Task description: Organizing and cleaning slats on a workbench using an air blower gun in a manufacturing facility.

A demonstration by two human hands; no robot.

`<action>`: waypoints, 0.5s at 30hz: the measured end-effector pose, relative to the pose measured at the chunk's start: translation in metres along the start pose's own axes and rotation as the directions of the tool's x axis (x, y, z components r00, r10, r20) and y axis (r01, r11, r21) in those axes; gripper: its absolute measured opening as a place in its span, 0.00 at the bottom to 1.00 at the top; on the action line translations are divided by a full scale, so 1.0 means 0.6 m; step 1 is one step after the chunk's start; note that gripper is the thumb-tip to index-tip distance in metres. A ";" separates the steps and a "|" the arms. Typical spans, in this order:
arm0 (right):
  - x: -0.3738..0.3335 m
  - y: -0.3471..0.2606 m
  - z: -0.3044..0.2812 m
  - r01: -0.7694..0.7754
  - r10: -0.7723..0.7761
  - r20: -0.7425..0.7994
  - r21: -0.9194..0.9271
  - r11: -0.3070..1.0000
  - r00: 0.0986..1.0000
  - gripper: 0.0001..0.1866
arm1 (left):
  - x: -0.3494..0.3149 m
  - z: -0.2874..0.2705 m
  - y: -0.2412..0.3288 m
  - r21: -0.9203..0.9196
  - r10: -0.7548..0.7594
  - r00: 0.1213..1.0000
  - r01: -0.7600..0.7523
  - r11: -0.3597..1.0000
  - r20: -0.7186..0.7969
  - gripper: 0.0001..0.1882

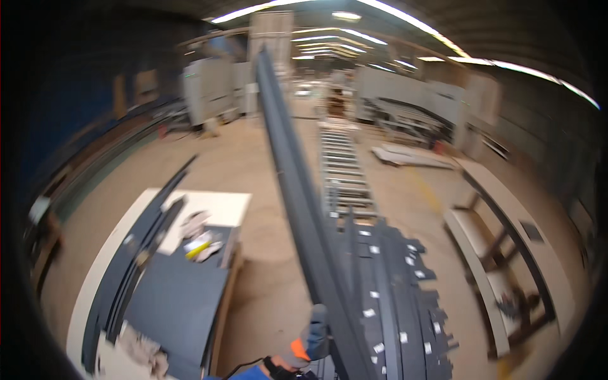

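Observation:
A long dark grey board (292, 190) rises at a slant through the middle of the view, its far end tilted up and away. My left hand (313, 337), in a grey glove with an orange patch, is closed on the board's left edge near its close end. A blue sleeve and a black band show at that wrist. My right hand is not visible. Just right of the held board lies a spread of dark strips (396, 297), many bearing small white labels.
At left stands a table with a dark panel (180, 301), narrow dark strips and crumpled cloths (197, 228). A roller conveyor (345, 168) runs away beyond the labelled strips. A long bench (516, 234) with a lower shelf stands at right.

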State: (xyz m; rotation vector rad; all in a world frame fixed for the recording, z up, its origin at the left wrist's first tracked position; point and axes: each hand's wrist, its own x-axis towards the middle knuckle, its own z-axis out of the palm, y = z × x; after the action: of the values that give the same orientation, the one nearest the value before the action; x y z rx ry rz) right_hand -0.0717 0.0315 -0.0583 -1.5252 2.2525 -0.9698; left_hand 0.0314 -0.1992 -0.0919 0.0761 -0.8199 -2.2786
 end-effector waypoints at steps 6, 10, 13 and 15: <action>0.017 -0.096 0.048 0.219 -0.216 0.068 -0.053 0.974 0.974 0.37 | -0.087 -0.073 0.088 -0.028 0.272 0.938 -0.284 0.958 -0.213 0.22; 0.030 -0.154 0.077 0.326 -0.320 0.079 -0.085 0.941 0.944 0.38 | -0.151 -0.137 0.136 0.163 0.577 0.726 -0.562 0.811 -0.374 0.16; 0.049 -0.186 0.087 0.355 -0.349 0.089 -0.063 0.933 0.933 0.38 | -0.219 -0.190 0.175 0.161 0.631 0.576 -0.660 0.734 -0.520 0.16; 0.071 -0.217 0.100 0.378 -0.371 0.132 -0.030 0.925 0.919 0.38 | -0.274 -0.194 0.233 -0.369 0.320 0.768 -0.572 0.733 -0.555 0.23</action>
State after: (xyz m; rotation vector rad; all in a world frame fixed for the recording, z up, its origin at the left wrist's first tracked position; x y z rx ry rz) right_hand 0.0379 -0.0598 -0.0122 -2.0326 1.9544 -0.8792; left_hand 0.2705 -0.2340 -0.1321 0.1372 0.0612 -1.8055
